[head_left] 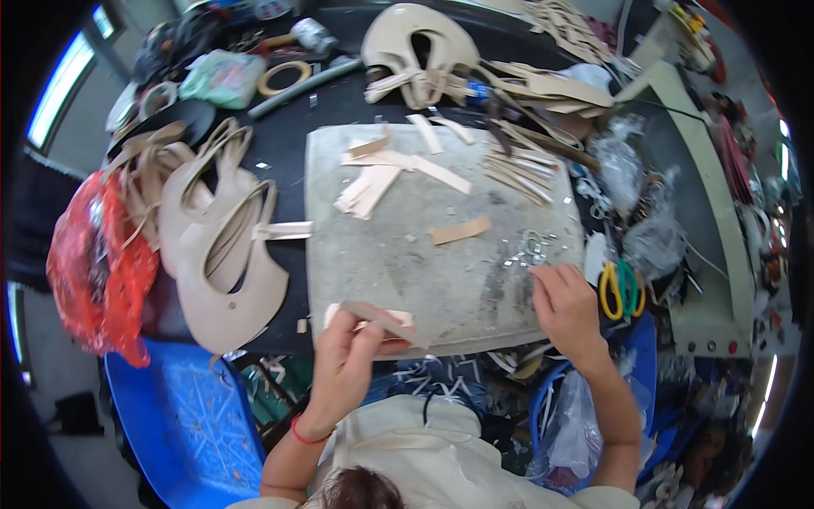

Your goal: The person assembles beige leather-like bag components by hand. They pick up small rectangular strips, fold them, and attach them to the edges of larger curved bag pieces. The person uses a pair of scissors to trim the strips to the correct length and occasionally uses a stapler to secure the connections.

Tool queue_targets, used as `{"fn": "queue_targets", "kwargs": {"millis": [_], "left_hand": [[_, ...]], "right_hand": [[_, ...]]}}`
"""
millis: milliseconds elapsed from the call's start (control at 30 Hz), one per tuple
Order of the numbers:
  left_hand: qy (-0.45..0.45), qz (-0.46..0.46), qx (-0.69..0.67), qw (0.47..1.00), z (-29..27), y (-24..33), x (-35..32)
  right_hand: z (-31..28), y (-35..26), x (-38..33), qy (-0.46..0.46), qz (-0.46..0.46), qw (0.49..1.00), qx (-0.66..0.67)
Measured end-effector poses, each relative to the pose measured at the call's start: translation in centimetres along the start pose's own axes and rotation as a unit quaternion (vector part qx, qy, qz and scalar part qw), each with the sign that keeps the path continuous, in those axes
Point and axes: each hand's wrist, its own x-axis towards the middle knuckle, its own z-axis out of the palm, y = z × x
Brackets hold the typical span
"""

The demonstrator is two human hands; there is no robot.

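My left hand is closed around a folded beige leather-like strip above the near edge of a grey work slab. My right hand is at the slab's right side, its thumb and fingers drawn together. Just beyond those fingertips lies a small cluster of shiny metal buckles or rings; whether one is in the pinch is too small to see. A single tan strip rests mid-slab. Farther back, several pale strips overlap, and a row of narrower strips lies at the right.
Stacked beige moulded pieces stand left of the slab, beside a red plastic bag. Another moulded piece sits behind. Yellow- and green-handled scissors and clear bags lie right. A blue bin is at lower left.
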Motion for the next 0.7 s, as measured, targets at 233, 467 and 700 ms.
{"fn": "queue_targets", "kwargs": {"millis": [233, 467, 700], "left_hand": [[-0.012, -0.012, -0.02, 1.0, -0.1, -0.1, 0.6], [-0.007, -0.019, -0.028, 0.999, -0.4, -0.4, 0.5], [0.019, 0.018, -0.033, 0.999, -0.6, -0.9, 0.5]], "right_hand": [[1.5, -9.6, 0.5, -0.14, 0.127, 0.871, 0.454], [2.4, -10.2, 1.1, -0.162, 0.136, 0.864, 0.457], [2.5, -10.5, 1.2, -0.173, 0.227, 0.879, 0.383]]}}
